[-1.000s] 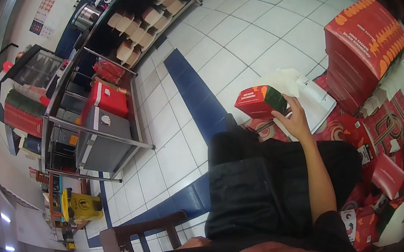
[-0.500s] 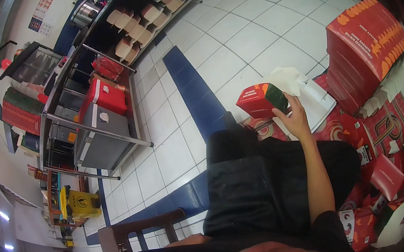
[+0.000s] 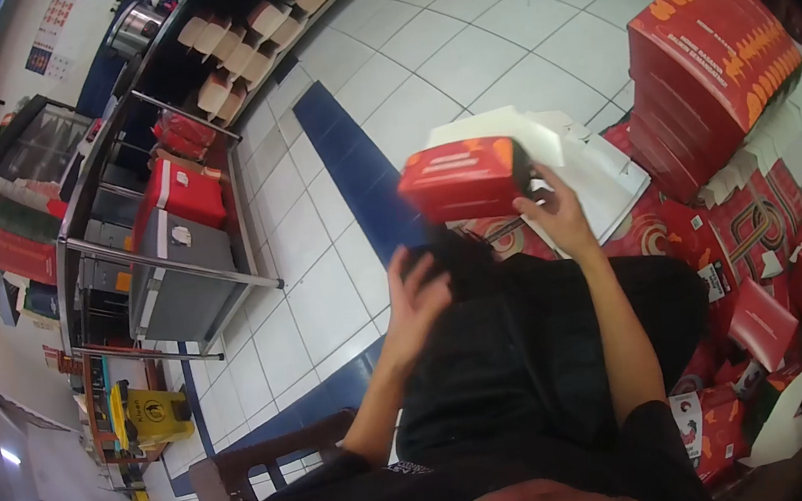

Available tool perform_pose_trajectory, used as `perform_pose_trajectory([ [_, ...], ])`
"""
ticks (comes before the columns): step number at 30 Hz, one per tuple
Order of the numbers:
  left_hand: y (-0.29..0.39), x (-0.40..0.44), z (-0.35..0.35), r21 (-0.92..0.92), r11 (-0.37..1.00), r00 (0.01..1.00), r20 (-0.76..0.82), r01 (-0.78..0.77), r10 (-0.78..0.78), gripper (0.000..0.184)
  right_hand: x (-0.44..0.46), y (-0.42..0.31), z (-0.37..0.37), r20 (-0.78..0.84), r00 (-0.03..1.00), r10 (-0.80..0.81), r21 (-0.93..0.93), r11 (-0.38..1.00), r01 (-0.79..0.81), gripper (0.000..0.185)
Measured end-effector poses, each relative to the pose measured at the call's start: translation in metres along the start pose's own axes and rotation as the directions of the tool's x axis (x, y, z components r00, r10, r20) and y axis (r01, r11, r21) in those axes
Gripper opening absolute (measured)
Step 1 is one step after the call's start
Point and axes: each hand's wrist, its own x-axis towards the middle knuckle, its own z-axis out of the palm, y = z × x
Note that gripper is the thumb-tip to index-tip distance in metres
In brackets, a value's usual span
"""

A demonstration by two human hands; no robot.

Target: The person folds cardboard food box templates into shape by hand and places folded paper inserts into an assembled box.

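My right hand [image 3: 561, 221] grips a red cardboard food box [image 3: 463, 181] by its right end, the thumb in front and the fingers behind. White inner flaps [image 3: 496, 129] stand up along the box's far side. My left hand [image 3: 415, 299] is raised below and to the left of the box, apart from it, with its fingers spread and slightly blurred. Beyond my right hand lie white sheets [image 3: 604, 188]. A tall stack of nested red boxes [image 3: 701, 83] leans at the right.
Loose red cartons [image 3: 764, 326] lie on a patterned red mat [image 3: 767, 215] to my right. At left stands a metal-framed table [image 3: 161, 250] with a grey box [image 3: 186, 277] beneath it. Open boxes [image 3: 247, 54] fill a low shelf. A yellow bin [image 3: 152, 411] is farther left.
My left hand has come up into view with open fingers. My right hand has moved slightly left, and the box has turned so its long red side faces me.
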Motion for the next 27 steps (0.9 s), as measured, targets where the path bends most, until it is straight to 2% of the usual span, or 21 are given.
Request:
perform_pose_trajectory([
  [1,0.002,0.021,0.011,-0.151,0.989,0.998,-0.066,0.006,-0.016,0.096,-0.006,-0.011,0.006,0.067,0.997,0.048,0.001,0.999,-0.048,0.074],
  [2,0.005,0.038,0.017,-0.157,0.987,0.998,-0.055,0.015,-0.024,0.096,-0.012,-0.015,0.01,0.058,0.997,0.055,-0.009,0.998,-0.054,0.074],
  [4,0.011,0.071,0.03,-0.459,0.887,0.984,-0.13,0.053,-0.126,0.09,-0.02,-0.022,0.014,0.148,0.989,0.023,-0.178,0.984,0.004,0.077],
  [5,0.015,0.084,0.036,-0.458,0.887,0.985,-0.118,0.061,-0.129,0.09,-0.017,-0.031,0.013,0.204,0.974,-0.093,-0.288,0.946,0.151,0.076],
  [8,0.016,0.117,0.038,-0.564,0.819,0.989,-0.021,0.108,-0.145,0.078,-0.016,-0.056,0.014,0.28,0.955,-0.098,-0.265,0.948,0.175,0.081],
  [9,0.002,0.134,0.032,-0.612,0.786,0.995,0.016,0.087,-0.097,0.068,-0.016,-0.054,0.019,0.272,0.957,-0.097,-0.264,0.949,0.172,0.081],
  [10,-0.005,0.147,0.03,-0.662,0.747,0.998,0.051,0.069,-0.046,0.059,-0.016,-0.049,0.025,0.115,0.979,-0.171,-0.204,0.96,0.191,0.078],
  [11,0.001,0.152,0.035,-0.677,0.735,0.997,-0.072,-0.026,-0.03,0.05,-0.017,-0.043,0.034,0.033,0.98,-0.198,-0.178,0.963,0.2,0.076],
  [12,0.007,0.159,0.037,-0.71,0.685,0.985,-0.155,-0.163,0.074,0.045,-0.019,-0.036,0.042,-0.05,0.974,-0.223,-0.155,0.965,0.213,0.074],
  [14,0.031,0.167,0.041,-0.587,0.697,0.905,-0.353,-0.412,0.237,0.045,-0.032,-0.007,0.062,-0.413,0.887,-0.208,-0.136,0.977,0.167,0.057],
  [15,0.046,0.164,0.053,-0.591,0.697,0.909,-0.344,-0.405,0.236,0.045,-0.044,0.006,0.071,-0.24,0.971,-0.013,-0.016,1.0,0.009,0.041],
  [16,0.065,0.159,0.066,-0.495,0.692,0.847,-0.384,-0.525,0.368,0.051,-0.056,0.018,0.08,-0.05,0.982,0.183,0.035,0.983,-0.182,0.026],
  [17,0.081,0.155,0.077,-0.392,0.661,0.765,-0.407,-0.64,0.499,0.057,-0.068,0.025,0.094,0.224,0.946,0.232,0.284,0.913,-0.291,0.017],
  [18,0.091,0.151,0.089,-0.393,0.661,0.766,-0.4,-0.64,0.504,0.057,-0.08,0.022,0.109,0.434,0.829,0.352,0.315,0.803,-0.506,0.015],
  [19,0.096,0.147,0.105,-0.352,0.629,0.718,-0.404,-0.694,0.567,0.058,-0.093,0.019,0.122,0.551,0.749,0.368,0.272,0.77,-0.578,0.022],
  [20,0.095,0.145,0.118,-0.311,0.59,0.665,-0.406,-0.746,0.627,0.059,-0.104,0.013,0.126,0.635,0.698,0.331,0.175,0.819,-0.547,0.042],
  [21,0.089,0.143,0.129,-0.228,0.563,0.606,-0.365,-0.794,0.706,0.061,-0.11,-0.014,0.134,0.615,0.659,0.432,0.036,0.82,-0.572,0.048],
  [22,0.079,0.139,0.138,-0.037,0.486,0.479,-0.253,-0.873,0.841,0.063,-0.119,-0.009,0.139,0.664,0.619,0.418,-0.014,0.835,-0.55,0.048],
  [24,0.06,0.133,0.154,0.337,0.042,0.073,0.082,-0.94,0.994,0.067,-0.143,0.013,0.149,0.8,0.528,0.285,0.021,0.866,-0.499,0.048],
  [25,0.055,0.136,0.162,0.369,-0.21,-0.139,0.21,-0.905,0.968,0.069,-0.154,0.023,0.153,0.845,0.483,0.229,0.046,0.869,-0.492,0.048],
  [27,0.067,0.157,0.189,0.283,-0.697,-0.651,0.249,-0.659,0.717,0.079,-0.175,0.048,0.158,0.911,0.394,0.121,0.096,0.868,-0.488,0.048],
])
